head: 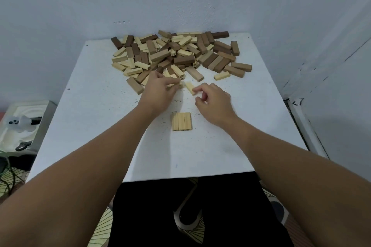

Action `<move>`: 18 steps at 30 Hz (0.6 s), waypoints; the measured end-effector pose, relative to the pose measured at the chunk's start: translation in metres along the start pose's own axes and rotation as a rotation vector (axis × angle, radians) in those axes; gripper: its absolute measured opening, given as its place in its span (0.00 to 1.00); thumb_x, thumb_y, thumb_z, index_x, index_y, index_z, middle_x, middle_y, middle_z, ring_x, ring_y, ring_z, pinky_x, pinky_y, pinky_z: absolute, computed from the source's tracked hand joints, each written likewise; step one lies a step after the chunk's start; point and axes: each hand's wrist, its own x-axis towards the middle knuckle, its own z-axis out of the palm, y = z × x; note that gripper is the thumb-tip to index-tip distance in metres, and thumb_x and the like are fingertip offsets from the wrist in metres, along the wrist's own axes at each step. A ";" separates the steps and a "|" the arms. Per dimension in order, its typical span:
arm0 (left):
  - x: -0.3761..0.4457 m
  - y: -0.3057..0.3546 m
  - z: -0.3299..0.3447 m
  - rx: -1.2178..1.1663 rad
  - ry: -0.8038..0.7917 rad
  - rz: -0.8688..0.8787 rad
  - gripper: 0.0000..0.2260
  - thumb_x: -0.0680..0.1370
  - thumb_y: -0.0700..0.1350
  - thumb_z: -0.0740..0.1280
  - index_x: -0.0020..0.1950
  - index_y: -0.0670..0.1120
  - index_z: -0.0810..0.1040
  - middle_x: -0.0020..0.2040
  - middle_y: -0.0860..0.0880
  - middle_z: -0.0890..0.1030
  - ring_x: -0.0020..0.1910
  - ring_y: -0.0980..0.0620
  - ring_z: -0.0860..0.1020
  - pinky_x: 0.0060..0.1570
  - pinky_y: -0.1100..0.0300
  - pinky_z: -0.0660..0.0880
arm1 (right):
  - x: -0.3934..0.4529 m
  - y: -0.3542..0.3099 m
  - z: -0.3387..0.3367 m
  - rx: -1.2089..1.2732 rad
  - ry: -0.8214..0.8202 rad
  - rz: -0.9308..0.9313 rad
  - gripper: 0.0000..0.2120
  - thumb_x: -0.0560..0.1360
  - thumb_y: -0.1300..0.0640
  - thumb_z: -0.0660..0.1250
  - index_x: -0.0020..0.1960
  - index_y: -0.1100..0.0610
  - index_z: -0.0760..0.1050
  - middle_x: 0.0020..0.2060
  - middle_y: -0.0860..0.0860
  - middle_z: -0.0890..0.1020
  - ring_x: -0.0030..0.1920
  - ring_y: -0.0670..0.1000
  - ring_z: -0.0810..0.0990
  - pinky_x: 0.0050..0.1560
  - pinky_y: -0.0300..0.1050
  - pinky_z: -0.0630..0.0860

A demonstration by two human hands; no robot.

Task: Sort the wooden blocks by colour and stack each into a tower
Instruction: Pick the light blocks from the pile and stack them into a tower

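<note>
1. Three pale blocks (181,121) lie side by side, touching, as a first layer on the white counter (251,126); the mixed heap (176,54) of pale and brown blocks lies well apart at 12 o'clock from it.

2. We see the left hand (158,91) at the near edge of the heap, at 11 o'clock from the layer, its fingers curled round a pale block end (176,84).

3. We see the right hand (213,99) at 1 o'clock from the layer, thumb and forefinger pinching the near end of a loose pale block (189,87); the remaining fingers are curled.

4. Risk, in our judgement: with both hands pulling from the heap's edge, neighbouring blocks may be dragged along, or a brown one may be taken by mistake, since several shades lie mixed together.

5. Risk, in our judgement: either forearm (267,146) passes just beside the layer, so a low return could nudge it out of square.

6. Risk, in our judgement: a block held by one end may swing and land skewed across the layer.
</note>
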 end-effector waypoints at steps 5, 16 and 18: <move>-0.011 -0.017 0.001 -0.172 0.033 0.035 0.13 0.80 0.45 0.73 0.63 0.55 0.84 0.58 0.50 0.70 0.51 0.52 0.77 0.52 0.70 0.73 | -0.006 0.005 0.005 0.067 0.103 -0.053 0.14 0.77 0.52 0.69 0.62 0.44 0.79 0.43 0.44 0.75 0.44 0.46 0.75 0.56 0.53 0.77; -0.019 -0.021 0.008 -0.168 -0.014 -0.053 0.18 0.79 0.49 0.73 0.68 0.57 0.80 0.59 0.51 0.69 0.51 0.60 0.73 0.58 0.61 0.73 | -0.002 0.010 0.014 -0.074 0.117 -0.103 0.23 0.77 0.43 0.67 0.72 0.40 0.71 0.51 0.45 0.73 0.52 0.47 0.75 0.66 0.52 0.68; -0.017 -0.021 0.008 -0.165 -0.011 -0.062 0.16 0.77 0.50 0.75 0.64 0.56 0.80 0.57 0.51 0.71 0.49 0.58 0.73 0.52 0.64 0.73 | -0.002 0.008 0.015 -0.104 0.115 -0.108 0.23 0.77 0.43 0.67 0.71 0.39 0.67 0.52 0.46 0.73 0.54 0.49 0.74 0.66 0.52 0.67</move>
